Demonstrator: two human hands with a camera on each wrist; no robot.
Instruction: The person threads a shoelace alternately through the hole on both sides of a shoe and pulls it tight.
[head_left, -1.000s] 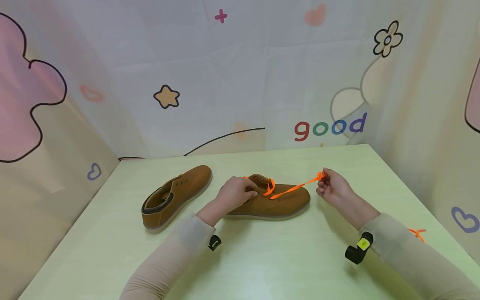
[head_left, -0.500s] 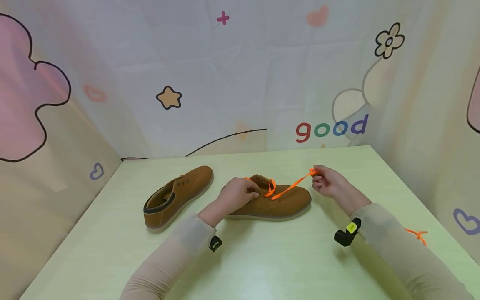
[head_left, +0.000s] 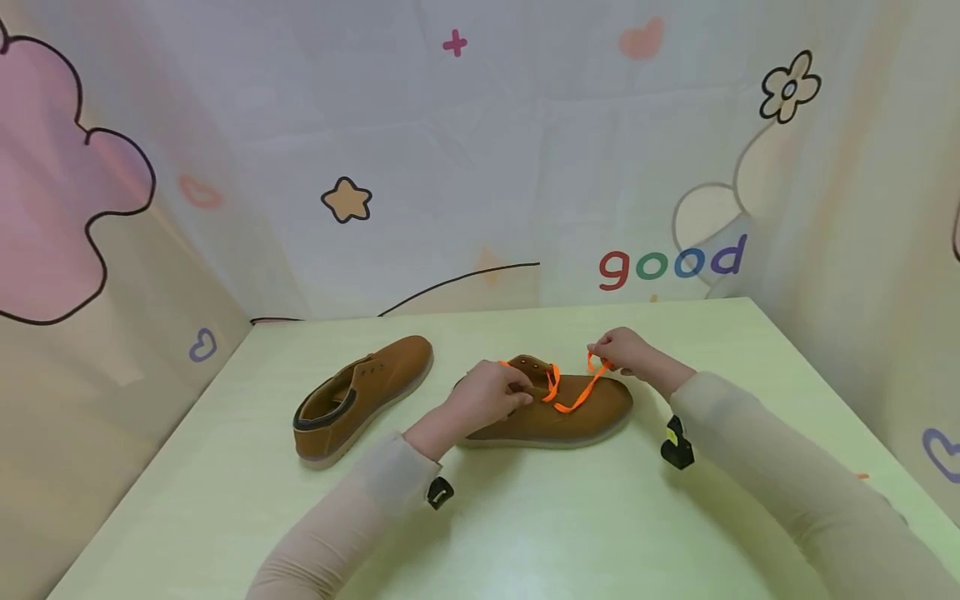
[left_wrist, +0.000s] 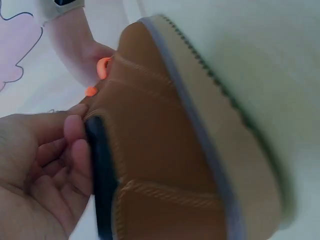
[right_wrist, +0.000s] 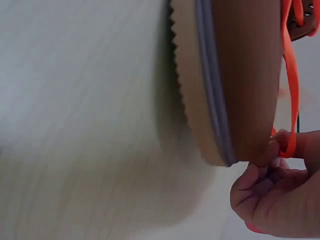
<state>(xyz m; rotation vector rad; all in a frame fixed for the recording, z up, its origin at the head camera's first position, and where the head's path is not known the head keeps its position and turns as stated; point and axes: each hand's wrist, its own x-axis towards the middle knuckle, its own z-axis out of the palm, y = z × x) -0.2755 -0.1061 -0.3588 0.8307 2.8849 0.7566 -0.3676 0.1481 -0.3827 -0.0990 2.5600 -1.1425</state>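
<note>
A brown shoe (head_left: 577, 423) with a pale sole lies sideways at the table's middle, toe to the right. At its opening, my left hand (head_left: 486, 395) pinches the upper's edge near the eyelets; the left wrist view shows thumb and fingertips at the end of the dark collar (left_wrist: 102, 165). An orange shoelace (right_wrist: 293, 85) runs through the eyelets. Above the toe, my right hand (head_left: 622, 350) pinches the lace's loose length, which droops in a slack curve across the shoe. In the right wrist view, those fingers (right_wrist: 245, 187) sit right by the toe.
A matching brown shoe (head_left: 405, 367) without a lace stands on the left, angled away. A bit of orange lace (head_left: 862, 476) shows at the right, mostly hidden behind the right sleeve. Printed curtains (head_left: 420, 125) rise along the table's back and sides.
My right hand has moved left toward the shoe, and the lace, taut before, now hangs slack. My left hand keeps its grip on the shoe. The head view has shifted slightly.
</note>
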